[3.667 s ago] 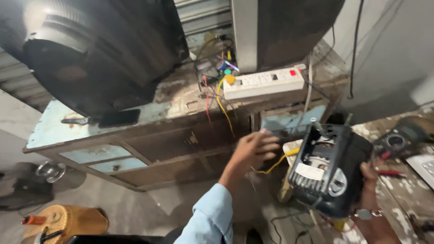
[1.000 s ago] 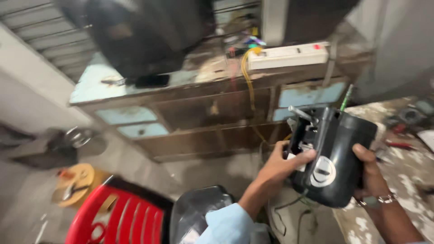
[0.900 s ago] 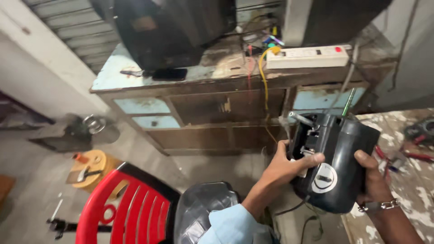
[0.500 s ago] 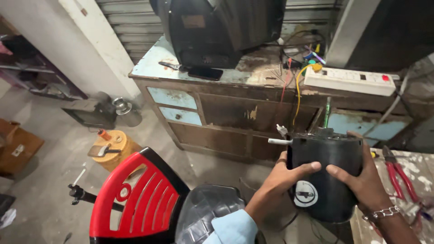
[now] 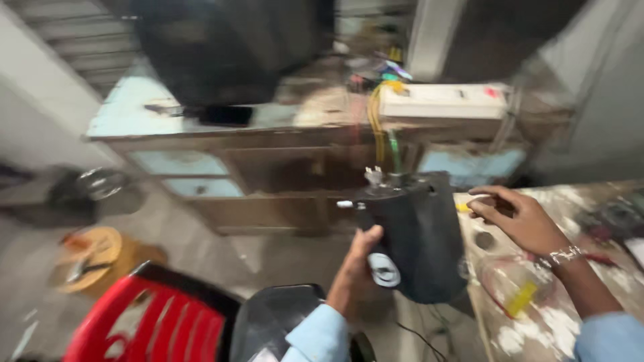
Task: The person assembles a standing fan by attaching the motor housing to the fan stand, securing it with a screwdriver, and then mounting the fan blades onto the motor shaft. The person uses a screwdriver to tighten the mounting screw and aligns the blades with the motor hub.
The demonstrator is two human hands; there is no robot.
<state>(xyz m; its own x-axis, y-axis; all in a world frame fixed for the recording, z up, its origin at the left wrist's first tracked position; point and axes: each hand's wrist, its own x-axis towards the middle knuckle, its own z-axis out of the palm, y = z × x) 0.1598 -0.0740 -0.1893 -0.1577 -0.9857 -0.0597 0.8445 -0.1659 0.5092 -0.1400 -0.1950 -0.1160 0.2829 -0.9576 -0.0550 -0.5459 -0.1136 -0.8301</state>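
Note:
My left hand (image 5: 355, 271) grips a black, roughly cylindrical appliance base (image 5: 416, 234) from its left side, holding it upright in the air; metal terminals and a green wire stick out of its top. A round white-and-black knob (image 5: 384, 269) sits by my thumb. My right hand (image 5: 520, 218) has come off the appliance and hovers just to its right, fingers loosely curled and apart, holding nothing. It wears a metal bracelet at the wrist.
A worn wooden cabinet with pale blue drawers (image 5: 181, 164) stands ahead, carrying a big dark television (image 5: 221, 47) and a white power strip (image 5: 443, 100) with yellow wires. A paint-stained workbench (image 5: 557, 315) lies right. A red chair (image 5: 147, 322) and black seat (image 5: 282, 322) are below.
My right hand has let go of the black appliance and moved off to its right. My left hand alone holds it now, and the view has swung back right.

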